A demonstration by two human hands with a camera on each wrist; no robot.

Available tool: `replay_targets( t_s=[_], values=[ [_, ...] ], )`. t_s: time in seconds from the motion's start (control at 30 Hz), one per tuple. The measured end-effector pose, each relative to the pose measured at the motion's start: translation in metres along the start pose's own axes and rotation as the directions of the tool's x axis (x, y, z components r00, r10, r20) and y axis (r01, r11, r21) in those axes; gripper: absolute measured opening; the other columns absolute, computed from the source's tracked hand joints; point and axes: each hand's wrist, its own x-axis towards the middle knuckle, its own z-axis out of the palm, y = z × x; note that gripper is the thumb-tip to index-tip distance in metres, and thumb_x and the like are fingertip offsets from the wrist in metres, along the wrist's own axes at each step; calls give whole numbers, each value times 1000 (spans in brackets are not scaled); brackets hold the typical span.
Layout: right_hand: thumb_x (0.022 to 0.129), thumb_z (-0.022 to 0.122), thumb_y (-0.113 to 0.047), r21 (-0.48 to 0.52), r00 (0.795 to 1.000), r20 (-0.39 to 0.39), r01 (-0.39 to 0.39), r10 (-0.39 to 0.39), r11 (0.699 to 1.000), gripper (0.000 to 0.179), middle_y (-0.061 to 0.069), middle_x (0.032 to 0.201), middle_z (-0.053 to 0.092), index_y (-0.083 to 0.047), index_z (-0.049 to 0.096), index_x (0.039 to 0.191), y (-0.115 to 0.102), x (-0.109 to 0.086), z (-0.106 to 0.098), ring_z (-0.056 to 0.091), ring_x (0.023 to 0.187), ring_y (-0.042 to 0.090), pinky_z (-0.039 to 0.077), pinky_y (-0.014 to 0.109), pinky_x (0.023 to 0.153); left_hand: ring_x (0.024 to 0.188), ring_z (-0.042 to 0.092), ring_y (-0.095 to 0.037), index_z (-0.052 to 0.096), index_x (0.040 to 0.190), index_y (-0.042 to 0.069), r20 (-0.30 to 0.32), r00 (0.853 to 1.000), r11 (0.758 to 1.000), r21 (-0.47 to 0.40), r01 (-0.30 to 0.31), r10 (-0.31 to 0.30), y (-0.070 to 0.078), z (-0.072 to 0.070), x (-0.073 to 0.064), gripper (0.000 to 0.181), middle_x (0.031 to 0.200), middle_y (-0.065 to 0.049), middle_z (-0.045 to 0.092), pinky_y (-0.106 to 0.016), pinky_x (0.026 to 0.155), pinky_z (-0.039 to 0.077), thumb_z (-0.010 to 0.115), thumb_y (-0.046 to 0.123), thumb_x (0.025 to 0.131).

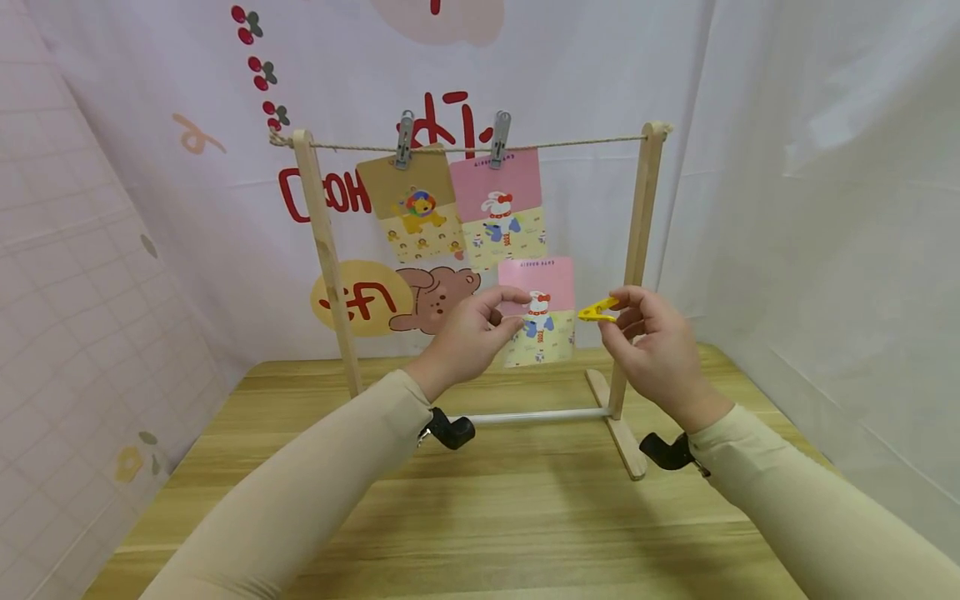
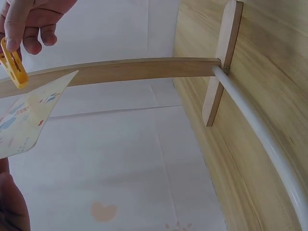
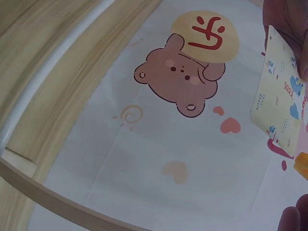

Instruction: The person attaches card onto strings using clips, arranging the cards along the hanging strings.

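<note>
My left hand (image 1: pixel 474 333) holds a pink and cream rabbit card (image 1: pixel 558 337) by its left edge, between thumb and curled fingers. The card is upright in the air, in front of the rack. To its right, my right hand (image 1: pixel 660 346) pinches a yellow clothespin (image 1: pixel 596 311) between thumb and index finger, its nose pointing left, close to the card's right edge. The left wrist view shows the clothespin (image 2: pixel 14 67) above the card (image 2: pixel 33 113). In the right wrist view the card (image 3: pixel 279 96) is near the clothespin (image 3: pixel 302 165), which is partly cut off.
A wooden rack with a right post (image 1: pixel 643 208) and a left post (image 1: pixel 330 258) carries a rope (image 1: pixel 592 143). From it hang a brown lion card (image 1: pixel 412 208) and another pink rabbit card (image 1: pixel 498 204), on metal clips (image 1: pixel 405 142). A white bar (image 1: pixel 536 416) runs low above the wooden table (image 1: pixel 517 517).
</note>
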Motion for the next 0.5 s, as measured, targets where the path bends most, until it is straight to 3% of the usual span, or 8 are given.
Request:
replay_targets(
  t_s=[0.27,0.5],
  values=[
    [88,71,10,-12,1000,-10,-20,20,1000,32,19,99,70,10,64,119,-3,6,-2,56,78,-3,47,4,71,63,48,-17,66,135,19,-14,1000,1000,-2,7,-7,5,0,4,28,85,-4,62,-26,52,39,61,16,107],
    [88,70,10,-17,999,-34,-32,32,999,30,19,96,71,9,64,118,-6,11,-4,56,77,-6,47,3,70,59,45,-16,65,135,20,-25,1000,1000,0,-4,4,8,2,8,28,86,-4,62,-26,51,38,59,16,108]
  ],
)
